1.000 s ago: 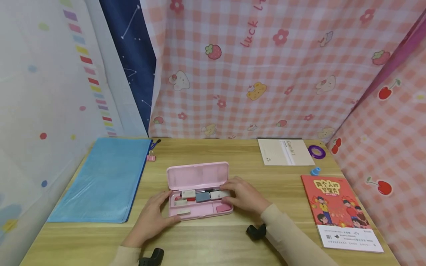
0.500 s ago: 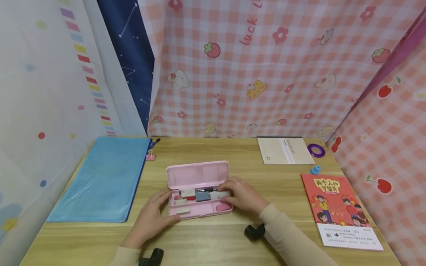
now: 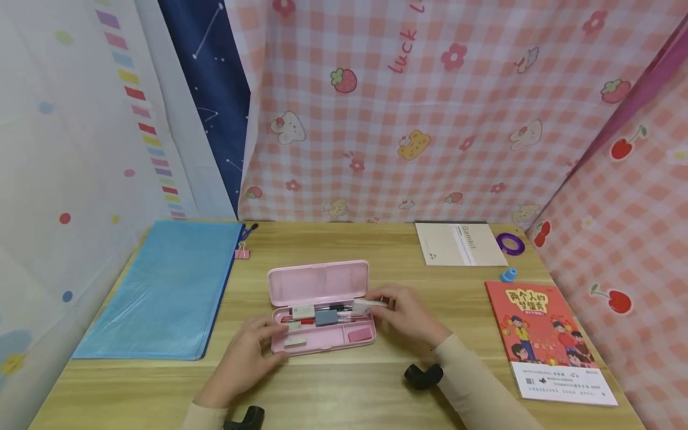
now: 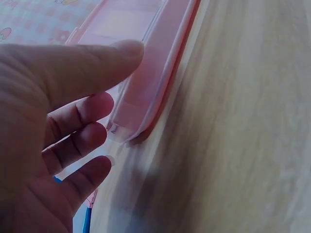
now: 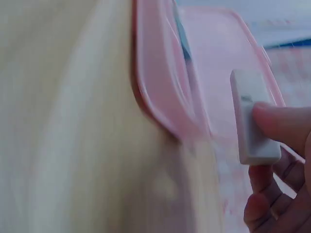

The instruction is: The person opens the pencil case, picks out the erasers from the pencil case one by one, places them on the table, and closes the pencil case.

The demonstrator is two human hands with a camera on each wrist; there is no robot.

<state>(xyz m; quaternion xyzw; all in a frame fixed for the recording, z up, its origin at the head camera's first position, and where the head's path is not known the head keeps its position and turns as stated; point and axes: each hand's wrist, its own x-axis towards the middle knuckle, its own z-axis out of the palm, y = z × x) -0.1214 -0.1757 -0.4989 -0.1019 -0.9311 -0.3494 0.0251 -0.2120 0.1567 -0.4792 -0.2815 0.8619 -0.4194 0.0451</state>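
An open pink pencil case (image 3: 318, 283) lies mid-table, its lid tipped back. My right hand (image 3: 411, 316) pinches a white block eraser (image 5: 248, 121) between thumb and fingers, over the case's right end. At the left end is my left hand (image 3: 244, 358), fingers loosely bent and nothing in its grasp; its thumb overlaps the case edge in the left wrist view. Inside the tray are a grey eraser (image 3: 326, 318), another white eraser (image 3: 303, 311), a red pen (image 3: 307, 321) and a dark pen (image 3: 340, 307). A pink eraser (image 3: 360, 334) and a small pale piece (image 3: 295, 341) lie in the front compartments.
To the left is a blue zip folder (image 3: 156, 292) with a pink binder clip (image 3: 242, 254) beside it. On the right are a beige notebook (image 3: 446, 245), a purple ring (image 3: 510, 243), a small blue cone-shaped piece (image 3: 508, 275) and a red book (image 3: 543, 334). Patterned curtains enclose the table.
My right hand has lifted the white eraser from the case's right side and shifted slightly right. My left hand has moved a little, its fingers now nearer the tray's left end.
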